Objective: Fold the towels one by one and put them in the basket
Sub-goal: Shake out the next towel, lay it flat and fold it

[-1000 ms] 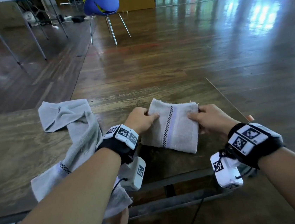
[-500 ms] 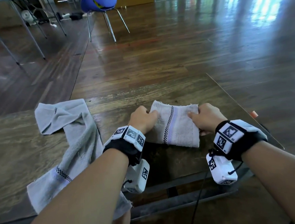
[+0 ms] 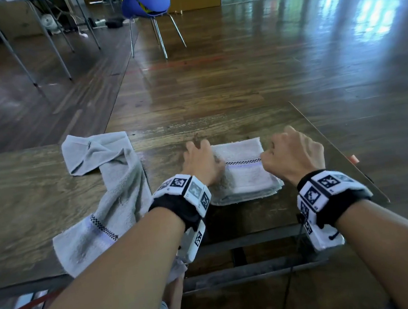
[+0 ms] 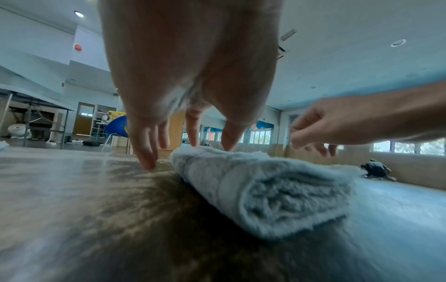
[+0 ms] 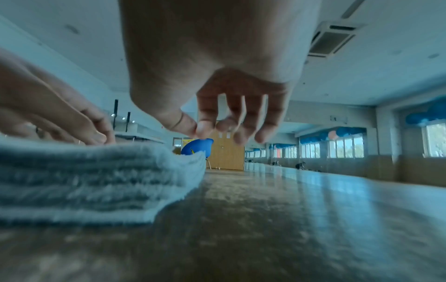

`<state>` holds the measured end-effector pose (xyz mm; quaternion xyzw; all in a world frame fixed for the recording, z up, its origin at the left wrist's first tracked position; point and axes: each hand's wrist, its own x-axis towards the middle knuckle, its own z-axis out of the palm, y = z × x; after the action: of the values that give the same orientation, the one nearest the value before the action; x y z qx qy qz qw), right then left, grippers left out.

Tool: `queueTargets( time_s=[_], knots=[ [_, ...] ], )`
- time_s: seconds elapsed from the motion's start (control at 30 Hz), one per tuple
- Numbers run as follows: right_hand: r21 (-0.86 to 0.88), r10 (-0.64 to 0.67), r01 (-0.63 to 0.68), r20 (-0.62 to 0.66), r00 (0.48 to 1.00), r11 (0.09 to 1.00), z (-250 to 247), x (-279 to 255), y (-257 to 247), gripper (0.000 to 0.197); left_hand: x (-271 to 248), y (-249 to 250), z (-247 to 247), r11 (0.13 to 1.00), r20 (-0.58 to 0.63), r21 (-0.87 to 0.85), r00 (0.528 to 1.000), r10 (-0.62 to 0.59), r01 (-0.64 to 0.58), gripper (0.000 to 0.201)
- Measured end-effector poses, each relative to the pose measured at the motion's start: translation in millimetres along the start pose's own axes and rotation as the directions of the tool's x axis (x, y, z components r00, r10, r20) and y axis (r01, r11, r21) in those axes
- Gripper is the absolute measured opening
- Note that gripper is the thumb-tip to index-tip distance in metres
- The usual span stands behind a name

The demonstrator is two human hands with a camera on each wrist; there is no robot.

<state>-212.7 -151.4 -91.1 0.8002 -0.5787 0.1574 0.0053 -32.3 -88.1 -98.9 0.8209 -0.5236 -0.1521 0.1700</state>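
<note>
A folded grey towel lies flat on the wooden table, its checked stripe running left to right. My left hand rests on the towel's left edge with straight fingers; in the left wrist view the fingertips touch the towel and the tabletop. My right hand hovers just above the towel's right edge. In the right wrist view its fingers hang loosely curled over the stacked layers and hold nothing. No basket is in view.
A second grey towel lies unfolded and crumpled to the left, one end draped over the table's near edge. The table's right edge is close to my right hand. A blue chair stands on the floor beyond.
Both hands pinched the towel's side edges before. The towel now lies flat with its stripe turned crosswise. The right hand has let go and lifted; the left fingers have straightened onto it.
</note>
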Motion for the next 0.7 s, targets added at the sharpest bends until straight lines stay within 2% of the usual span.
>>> queueTargets(
  time_s=[0.03, 0.07, 0.13, 0.2, 0.27, 0.37, 0.47, 0.53, 0.6, 0.7],
  knots=[
    [0.013, -0.069, 0.069, -0.032, 0.997, 0.998, 3.4, -3.1, -0.6, 0.019, -4.6, 1.2, 3.8, 1.0, 0.056, 0.007, 0.998, 0.016, -0.017, 0.041],
    [0.046, -0.151, 0.151, 0.001, 0.988, 0.987, 8.4, -5.5, -0.5, 0.025, -8.1, 2.3, 7.7, 0.999, 0.099, 0.022, 0.994, 0.046, -0.048, 0.045],
    [0.157, -0.318, 0.291, 0.187, 0.93, 0.944, 19.7, -10.8, -1.3, 0.041, -14.1, 1.9, 16.1, 0.991, 0.165, 0.083, 0.982, 0.09, -0.105, 0.053],
    [0.226, -0.384, 0.321, 0.349, 0.855, 0.92, 33.3, -15.8, -1.4, 0.051, -16.8, -0.7, 24.0, 0.982, 0.214, 0.158, 0.975, 0.068, -0.103, 0.065],
    [0.25, -0.362, 0.278, 0.411, 0.837, 0.927, 43.9, -17.5, 1.1, 0.055, -16.4, -3.4, 27.3, 0.976, 0.239, 0.206, 0.971, 0.017, -0.068, 0.069],
    [0.242, -0.258, 0.157, 0.47, 0.844, 0.957, 49.8, -15.0, 6.1, 0.065, -10.5, -4.0, 24.5, 0.973, 0.255, 0.226, 0.967, -0.012, -0.047, 0.064],
    [0.234, -0.184, 0.068, 0.523, 0.832, 0.97, 50.6, -12.4, 5.5, 0.071, -8.3, -0.1, 22.1, 0.976, 0.19, 0.215, 0.981, -0.023, -0.019, 0.055],
    [0.244, -0.185, 0.06, 0.533, 0.825, 0.968, 51.4, -11.5, 3.1, 0.071, -10.1, 4.6, 22.5, 0.982, 0.09, 0.186, 0.995, -0.047, 0.03, 0.058],
    [0.261, -0.196, 0.06, 0.534, 0.822, 0.963, 49.9, -11.5, 2.3, 0.071, -10.6, 9.7, 20.3, 0.986, 0.003, 0.116, 0.993, -0.122, 0.121, 0.065],
    [0.277, -0.229, 0.091, 0.521, 0.822, 0.957, 45.6, -13.7, 2.8, 0.07, -7.1, 12.2, 12.5, 0.977, 0.04, -0.014, 0.977, -0.211, 0.211, 0.054]
  ],
)
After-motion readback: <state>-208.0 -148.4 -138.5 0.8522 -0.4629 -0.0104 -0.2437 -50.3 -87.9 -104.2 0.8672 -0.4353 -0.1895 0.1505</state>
